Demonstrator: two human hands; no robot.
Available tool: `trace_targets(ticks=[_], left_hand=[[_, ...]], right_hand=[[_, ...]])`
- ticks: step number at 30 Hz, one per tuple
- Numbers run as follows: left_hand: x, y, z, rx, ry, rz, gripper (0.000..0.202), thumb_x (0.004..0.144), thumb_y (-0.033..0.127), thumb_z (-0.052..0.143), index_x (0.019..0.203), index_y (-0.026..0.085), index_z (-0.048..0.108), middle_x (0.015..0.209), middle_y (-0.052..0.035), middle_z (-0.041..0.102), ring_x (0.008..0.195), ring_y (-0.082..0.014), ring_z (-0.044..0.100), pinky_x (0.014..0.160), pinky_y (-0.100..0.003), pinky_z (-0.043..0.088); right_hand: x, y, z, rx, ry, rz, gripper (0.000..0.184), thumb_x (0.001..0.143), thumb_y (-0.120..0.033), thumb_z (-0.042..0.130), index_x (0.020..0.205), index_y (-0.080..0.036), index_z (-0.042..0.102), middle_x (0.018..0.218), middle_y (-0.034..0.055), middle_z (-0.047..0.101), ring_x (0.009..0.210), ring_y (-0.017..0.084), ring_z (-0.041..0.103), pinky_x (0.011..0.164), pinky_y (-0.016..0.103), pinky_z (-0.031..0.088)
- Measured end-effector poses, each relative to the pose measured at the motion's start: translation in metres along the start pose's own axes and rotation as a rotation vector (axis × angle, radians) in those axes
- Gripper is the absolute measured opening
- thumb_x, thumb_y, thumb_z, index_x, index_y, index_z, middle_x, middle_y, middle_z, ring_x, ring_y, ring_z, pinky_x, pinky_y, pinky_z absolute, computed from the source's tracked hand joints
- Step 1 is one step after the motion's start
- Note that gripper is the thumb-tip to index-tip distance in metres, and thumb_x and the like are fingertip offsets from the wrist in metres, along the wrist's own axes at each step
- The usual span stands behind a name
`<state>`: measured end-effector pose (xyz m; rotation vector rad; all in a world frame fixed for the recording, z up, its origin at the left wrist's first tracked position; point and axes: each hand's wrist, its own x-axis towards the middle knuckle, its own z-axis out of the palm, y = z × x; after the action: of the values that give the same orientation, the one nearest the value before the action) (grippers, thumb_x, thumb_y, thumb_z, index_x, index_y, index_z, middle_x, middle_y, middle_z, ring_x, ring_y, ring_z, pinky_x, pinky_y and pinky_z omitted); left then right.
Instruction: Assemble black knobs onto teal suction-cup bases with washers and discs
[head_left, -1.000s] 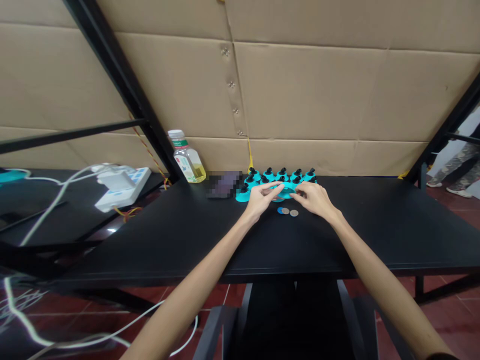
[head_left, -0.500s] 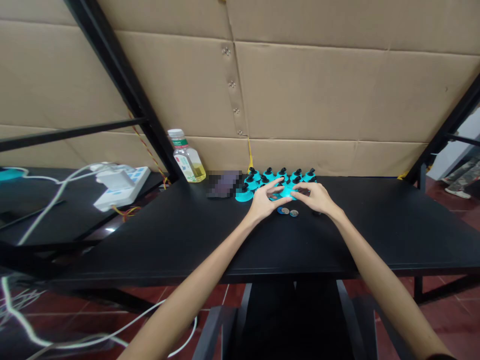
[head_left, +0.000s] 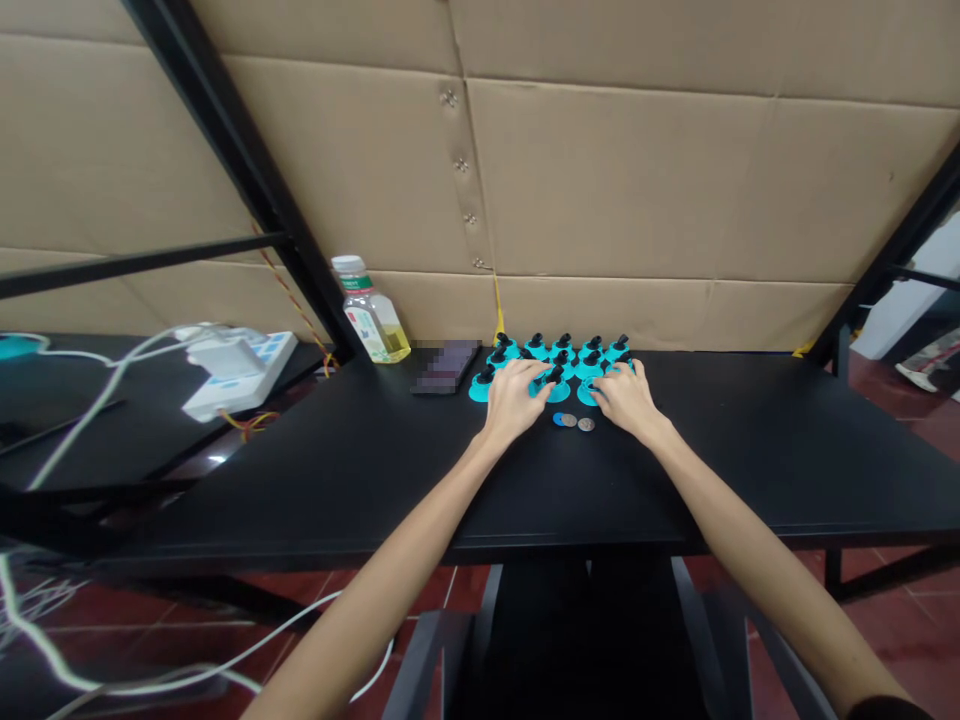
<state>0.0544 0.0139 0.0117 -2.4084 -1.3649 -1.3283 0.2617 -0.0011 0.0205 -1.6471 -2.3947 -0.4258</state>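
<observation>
1. My left hand (head_left: 514, 402) lies over the left part of the cluster of teal round-based pieces with black knobbed tops (head_left: 480, 392). My left fingers (head_left: 529, 372) are spread and curve down onto those pieces. They are not clenched into a fist, but I cannot tell whether they grip anything or only rest there.
2. My right hand (head_left: 626, 400) lies over the right part of the same cluster, and my right fingers (head_left: 611, 372) curve down in the same loose way. Here too I cannot tell whether they are gripping or just touching.
3. The teal pieces stand close together in rough rows at the far edge of the black surface (head_left: 675, 460), between my hands and the cardboard wall (head_left: 600, 180). Their black tops tilt slightly different ways.
4. A small blue disc (head_left: 559, 420) and two silver coins (head_left: 586, 424) lie in a short line on the surface, just in front of the cluster and between my hands.
5. To the left of the cluster lies a flat dark object (head_left: 446, 367), too blurred to name. Beyond it stands a plastic bottle (head_left: 373, 322) holding yellow liquid.
6. Further left, a white power strip (head_left: 232, 375) sits with white cables (head_left: 112, 400) running from it.
</observation>
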Motion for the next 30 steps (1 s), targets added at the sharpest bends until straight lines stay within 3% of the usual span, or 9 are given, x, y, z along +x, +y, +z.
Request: trace_targets(ticks=[8, 16, 20, 23, 30], left_hand=[[-0.002, 0.005, 0.002, 0.028, -0.065, -0.016, 0.019, 0.082, 0.024, 0.066, 0.099, 0.022, 0.072, 0.102, -0.0056, 0.073, 0.097, -0.0259, 0.063, 0.086, -0.042, 0.05], [-0.001, 0.008, 0.0, 0.036, -0.084, -0.051, 0.019, 0.082, 0.024, 0.063, 0.099, 0.023, 0.072, 0.101, -0.0051, 0.073, 0.097, -0.0262, 0.063, 0.088, -0.042, 0.049], [-0.001, 0.009, -0.001, 0.035, -0.09, -0.065, 0.02, 0.082, 0.022, 0.062, 0.099, 0.019, 0.073, 0.102, -0.0073, 0.073, 0.097, -0.0266, 0.063, 0.088, -0.042, 0.049], [-0.001, 0.009, -0.002, 0.04, -0.095, -0.083, 0.02, 0.082, 0.02, 0.061, 0.098, 0.019, 0.073, 0.102, -0.0073, 0.073, 0.098, -0.0264, 0.063, 0.09, -0.042, 0.049], [0.0, 0.01, -0.003, 0.033, -0.105, -0.126, 0.024, 0.082, 0.015, 0.056, 0.1, 0.018, 0.072, 0.1, -0.0072, 0.073, 0.097, -0.0258, 0.063, 0.089, -0.041, 0.05]], right_hand=[[0.0, -0.001, 0.0, -0.062, 0.092, 0.009, 0.027, 0.088, -0.019, 0.048, 0.095, -0.016, 0.073, 0.112, 0.0177, 0.064, 0.114, 0.033, 0.046, 0.104, 0.057, 0.019], [0.013, -0.018, -0.009, 0.119, 0.26, 0.031, 0.039, 0.095, -0.035, 0.039, 0.12, -0.015, 0.061, 0.109, 0.0157, 0.061, 0.103, 0.029, 0.047, 0.088, 0.04, 0.033], [0.031, -0.033, -0.013, 0.109, 0.227, 0.064, 0.04, 0.096, -0.041, 0.038, 0.116, -0.016, 0.062, 0.103, 0.0163, 0.063, 0.099, 0.03, 0.049, 0.084, 0.039, 0.034], [0.04, -0.041, -0.012, 0.088, 0.133, 0.076, 0.037, 0.096, -0.04, 0.04, 0.106, -0.015, 0.066, 0.102, 0.0175, 0.065, 0.098, 0.03, 0.053, 0.081, 0.039, 0.036], [0.045, -0.037, -0.002, 0.206, 0.041, 0.074, 0.029, 0.094, -0.035, 0.046, 0.104, -0.018, 0.066, 0.098, 0.0125, 0.07, 0.087, 0.024, 0.063, 0.065, 0.03, 0.039]])
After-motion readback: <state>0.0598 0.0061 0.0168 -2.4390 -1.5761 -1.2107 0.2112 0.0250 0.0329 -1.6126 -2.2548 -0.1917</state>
